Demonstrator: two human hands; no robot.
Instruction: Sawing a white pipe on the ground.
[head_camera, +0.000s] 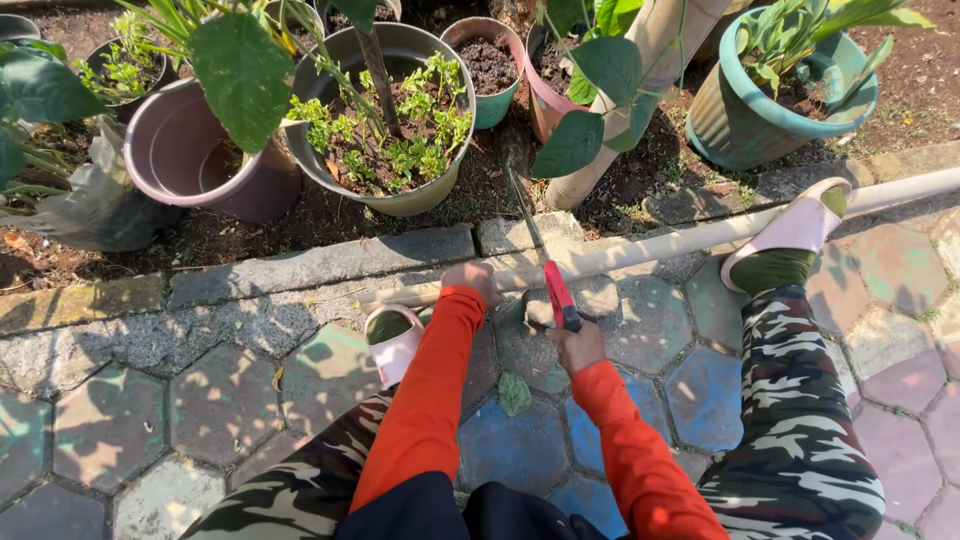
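Sawing setup: left hand clamped around the pole, pinning it to the curb so it can't roll. Right hand fisted on the saw, blade crossing the pole just right of the left hand. Feet brace both ends.

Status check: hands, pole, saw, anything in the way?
Left hand pins long pale wooden pole to paving. Right hand grips red-handled handsaw, blade across pole. Pink slipper rests on pole, clear of cut.

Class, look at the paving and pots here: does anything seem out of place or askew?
A loose green leaf lies on the blue paving tile, and the mauve pot leans tilted against its neighbour.
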